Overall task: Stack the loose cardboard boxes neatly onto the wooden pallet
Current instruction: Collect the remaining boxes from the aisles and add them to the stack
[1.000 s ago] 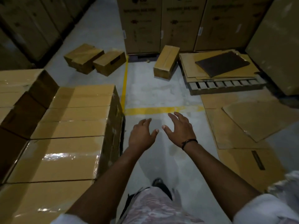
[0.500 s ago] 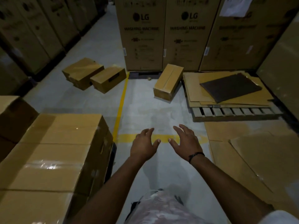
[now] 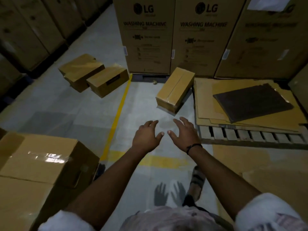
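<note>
- Plainly, both arms reach forward over the grey floor [image 3: 80, 114], and each hand is empty with its fingers spread apart.
- The left hand [image 3: 146, 136] and the right hand [image 3: 183, 135] hover side by side, thumbs close but not touching; a dark band [image 3: 193, 146] circles the right wrist.
- Just beyond the fingertips lies a loose cardboard box [image 3: 175, 90], taped along its top, resting on the floor beside the near-left corner of the wooden pallet [image 3: 250, 135].
- The pallet sits to the right, its slatted near edge bare; flattened cardboard sheets [image 3: 208, 104] cover the rest, and a dark flat board [image 3: 253, 102] lies askew on top of them.
- Two more loose boxes [image 3: 93, 77] lie far left on the floor, touching each other at an angle.
- A yellow floor line [image 3: 120, 107] runs from the far cartons toward the near side, meeting a fainter yellow cross line under the forearms.
- Tall cartons printed "LG WASHING MACHINE" [image 3: 146, 35] stand along the far side.
- At near left is a stack of taped boxes [image 3: 41, 164], its shiny tape catching light.
- More flat cardboard [image 3: 266, 172] lies on the floor at near right.
- A sandalled foot [image 3: 197, 180] shows between the forearms, beside the hands' shadows.
</note>
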`<control>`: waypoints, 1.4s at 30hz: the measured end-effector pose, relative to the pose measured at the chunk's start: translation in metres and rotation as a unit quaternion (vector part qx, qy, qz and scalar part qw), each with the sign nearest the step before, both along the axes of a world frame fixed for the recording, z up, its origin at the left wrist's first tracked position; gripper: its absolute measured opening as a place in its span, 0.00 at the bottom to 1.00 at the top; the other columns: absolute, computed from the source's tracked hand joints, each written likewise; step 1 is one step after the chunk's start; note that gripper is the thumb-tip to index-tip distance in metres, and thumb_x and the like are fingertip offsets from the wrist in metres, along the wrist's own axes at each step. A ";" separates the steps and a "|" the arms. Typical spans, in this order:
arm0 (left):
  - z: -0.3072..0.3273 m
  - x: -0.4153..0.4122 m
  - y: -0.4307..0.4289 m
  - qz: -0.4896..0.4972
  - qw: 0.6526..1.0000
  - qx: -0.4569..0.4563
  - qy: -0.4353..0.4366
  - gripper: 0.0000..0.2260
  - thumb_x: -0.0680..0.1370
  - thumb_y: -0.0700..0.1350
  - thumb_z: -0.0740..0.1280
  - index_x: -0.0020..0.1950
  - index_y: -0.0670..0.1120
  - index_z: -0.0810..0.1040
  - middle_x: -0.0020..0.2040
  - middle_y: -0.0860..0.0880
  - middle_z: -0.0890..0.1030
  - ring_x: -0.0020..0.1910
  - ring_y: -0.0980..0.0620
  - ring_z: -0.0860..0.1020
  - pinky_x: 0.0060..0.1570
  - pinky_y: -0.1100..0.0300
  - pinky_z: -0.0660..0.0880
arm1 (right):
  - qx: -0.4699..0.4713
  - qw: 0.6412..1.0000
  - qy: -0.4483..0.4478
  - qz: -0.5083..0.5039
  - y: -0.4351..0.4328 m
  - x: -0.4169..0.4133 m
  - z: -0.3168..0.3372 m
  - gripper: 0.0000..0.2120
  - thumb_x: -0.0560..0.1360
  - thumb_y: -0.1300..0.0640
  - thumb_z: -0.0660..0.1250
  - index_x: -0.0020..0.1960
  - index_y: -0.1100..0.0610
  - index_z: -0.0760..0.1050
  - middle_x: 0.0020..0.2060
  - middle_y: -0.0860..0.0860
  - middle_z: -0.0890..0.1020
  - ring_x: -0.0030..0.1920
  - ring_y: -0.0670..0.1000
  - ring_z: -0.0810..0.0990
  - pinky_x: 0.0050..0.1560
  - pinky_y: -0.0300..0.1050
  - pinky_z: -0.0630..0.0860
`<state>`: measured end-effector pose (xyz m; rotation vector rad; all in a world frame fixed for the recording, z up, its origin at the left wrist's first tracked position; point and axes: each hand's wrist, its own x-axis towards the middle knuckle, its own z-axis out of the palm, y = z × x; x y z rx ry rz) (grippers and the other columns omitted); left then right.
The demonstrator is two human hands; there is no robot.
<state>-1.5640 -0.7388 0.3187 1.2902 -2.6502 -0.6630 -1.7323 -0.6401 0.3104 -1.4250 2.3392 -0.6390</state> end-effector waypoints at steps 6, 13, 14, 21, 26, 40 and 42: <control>0.016 -0.109 -0.067 0.067 0.998 0.002 -0.008 0.32 0.79 0.65 0.60 0.79 0.50 0.66 0.76 0.45 0.70 0.70 0.39 0.72 0.66 0.43 0.72 | -0.001 0.999 -0.003 0.040 -0.078 -0.141 0.018 0.30 0.79 0.39 0.64 0.77 0.51 0.66 0.77 0.54 0.64 0.75 0.60 0.63 0.71 0.56 0.67; 0.009 -0.201 -0.135 0.102 0.994 0.036 -0.024 0.30 0.81 0.61 0.64 0.79 0.50 0.66 0.76 0.45 0.70 0.71 0.39 0.71 0.66 0.44 0.72 | 0.012 0.998 -0.053 0.020 -0.169 -0.252 -0.003 0.27 0.79 0.40 0.65 0.74 0.50 0.69 0.77 0.55 0.64 0.74 0.61 0.64 0.71 0.59 0.67; 0.005 -0.211 -0.150 0.101 0.994 0.039 -0.026 0.30 0.81 0.61 0.64 0.79 0.50 0.67 0.76 0.45 0.70 0.71 0.39 0.71 0.66 0.44 0.72 | 0.016 0.998 -0.059 0.016 -0.184 -0.262 -0.007 0.28 0.79 0.40 0.66 0.74 0.50 0.69 0.77 0.55 0.64 0.74 0.61 0.64 0.71 0.58 0.67; -0.031 -0.284 -0.289 0.071 0.996 0.053 -0.023 0.29 0.81 0.61 0.65 0.79 0.50 0.67 0.76 0.45 0.71 0.71 0.40 0.72 0.66 0.45 0.73 | 0.052 0.996 -0.073 -0.009 -0.299 -0.324 -0.050 0.29 0.79 0.41 0.66 0.76 0.52 0.68 0.77 0.56 0.64 0.74 0.62 0.65 0.70 0.60 0.68; -0.040 -0.322 -0.399 0.029 0.996 0.077 -0.026 0.29 0.80 0.60 0.66 0.78 0.50 0.68 0.75 0.45 0.72 0.70 0.40 0.73 0.66 0.46 0.73 | 0.103 0.991 -0.076 -0.030 -0.383 -0.356 -0.065 0.31 0.79 0.41 0.66 0.77 0.53 0.66 0.77 0.57 0.64 0.74 0.61 0.65 0.72 0.59 0.67; -0.053 -0.399 -0.587 -0.030 0.992 0.114 -0.044 0.29 0.80 0.60 0.66 0.78 0.49 0.68 0.74 0.44 0.73 0.69 0.40 0.73 0.66 0.44 0.74 | 0.144 0.981 -0.076 -0.107 -0.544 -0.410 -0.072 0.31 0.79 0.40 0.66 0.77 0.51 0.65 0.78 0.55 0.64 0.75 0.61 0.64 0.73 0.57 0.66; -0.061 -0.402 -0.600 -0.024 0.990 0.130 -0.052 0.29 0.80 0.60 0.66 0.78 0.49 0.68 0.74 0.44 0.73 0.69 0.40 0.73 0.66 0.45 0.74 | 0.153 0.975 -0.103 -0.123 -0.556 -0.417 -0.082 0.31 0.79 0.40 0.66 0.77 0.51 0.65 0.78 0.55 0.64 0.75 0.60 0.65 0.73 0.57 0.65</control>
